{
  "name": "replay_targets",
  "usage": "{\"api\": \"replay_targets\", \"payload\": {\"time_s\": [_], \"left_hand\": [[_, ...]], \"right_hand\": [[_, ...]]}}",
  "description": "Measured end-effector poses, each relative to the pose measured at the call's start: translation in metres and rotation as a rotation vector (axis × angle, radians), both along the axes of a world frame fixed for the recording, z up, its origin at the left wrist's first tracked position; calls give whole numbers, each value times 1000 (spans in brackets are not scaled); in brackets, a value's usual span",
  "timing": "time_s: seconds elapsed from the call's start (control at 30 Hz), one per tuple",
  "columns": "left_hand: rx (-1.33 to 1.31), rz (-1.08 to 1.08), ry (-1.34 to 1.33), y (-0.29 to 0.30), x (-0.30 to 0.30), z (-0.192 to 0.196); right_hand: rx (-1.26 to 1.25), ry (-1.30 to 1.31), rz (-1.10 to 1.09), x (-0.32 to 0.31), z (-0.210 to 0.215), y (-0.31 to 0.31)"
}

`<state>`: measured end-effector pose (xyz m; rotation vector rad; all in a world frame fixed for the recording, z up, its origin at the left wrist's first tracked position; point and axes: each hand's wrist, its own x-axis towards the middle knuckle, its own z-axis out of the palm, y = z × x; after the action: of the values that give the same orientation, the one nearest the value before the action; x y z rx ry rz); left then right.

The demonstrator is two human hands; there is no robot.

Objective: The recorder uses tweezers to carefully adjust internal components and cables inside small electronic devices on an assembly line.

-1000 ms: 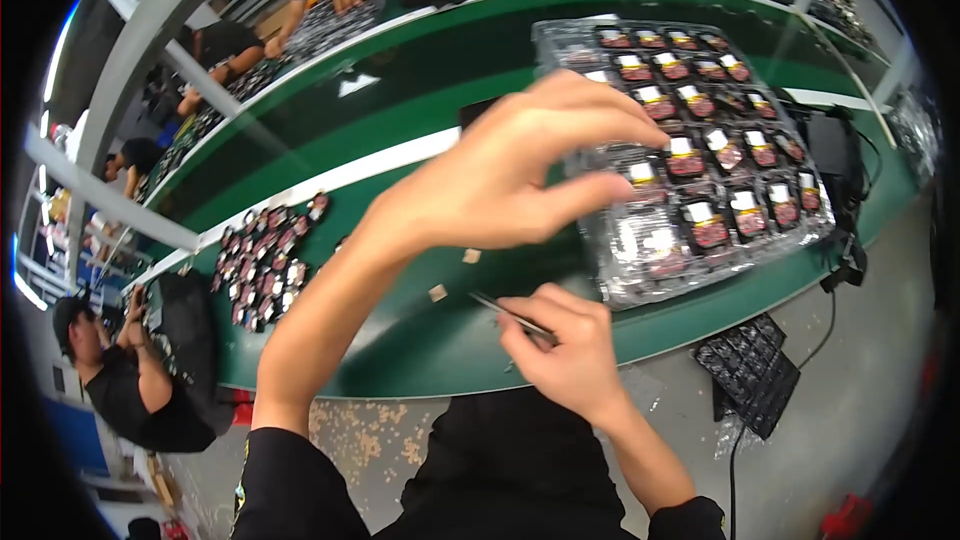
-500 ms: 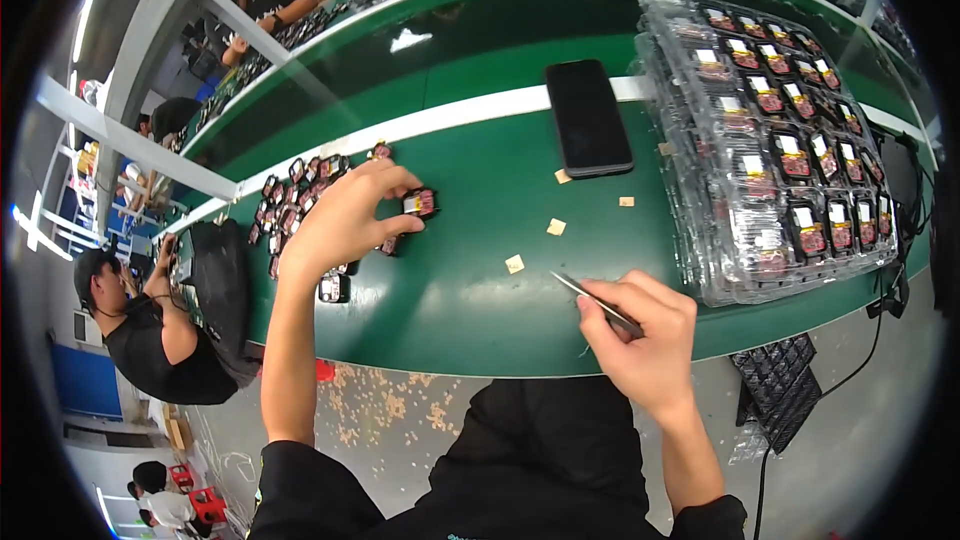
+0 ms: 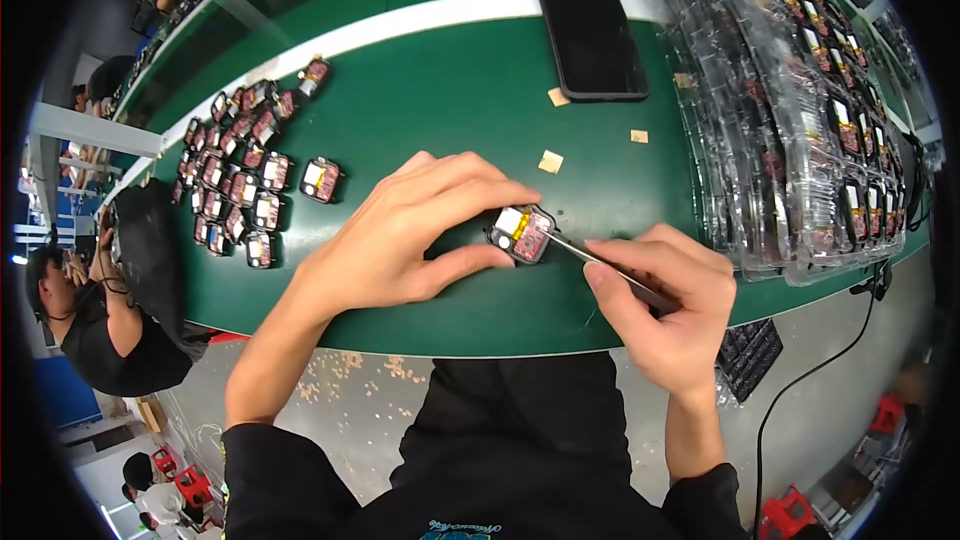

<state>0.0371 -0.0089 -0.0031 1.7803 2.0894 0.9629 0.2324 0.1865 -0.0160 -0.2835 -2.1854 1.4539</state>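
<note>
Between the thumb and fingers of my left hand (image 3: 410,230) is a small black device housing (image 3: 522,234), with a red circuit board, a white block and yellow tape showing inside. My right hand (image 3: 675,310) grips metal tweezers (image 3: 625,275), whose tips reach the red board. Left of my left hand lies a single similar housing (image 3: 320,180). Beyond it a cluster of the same open housings (image 3: 240,160) spreads over the green table (image 3: 440,90). Three small tan squares, one of them a tan square (image 3: 550,161), lie beyond the held housing.
A black phone (image 3: 590,35) lies at the far side. Stacked clear plastic trays (image 3: 740,130) with more housings stand at the right. A cable (image 3: 775,410) hangs off the right edge. At the left a person (image 3: 110,320) sits beside a dark bag (image 3: 150,250).
My left hand has brought a housing from the cluster toward the middle. The tweezers now meet it. One tan square is out of sight, and the whole view has shifted.
</note>
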Motion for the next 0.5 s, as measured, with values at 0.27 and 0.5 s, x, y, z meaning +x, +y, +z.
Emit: {"api": "replay_targets", "payload": {"time_s": [0.27,0.5], "left_hand": [[-23,-49,2,0,-1,-2],[-42,-53,-10,0,-3,-6]], "right_hand": [[59,-94,46,-7,1,-2],[-12,-70,-26,-7,3,-5]]}}
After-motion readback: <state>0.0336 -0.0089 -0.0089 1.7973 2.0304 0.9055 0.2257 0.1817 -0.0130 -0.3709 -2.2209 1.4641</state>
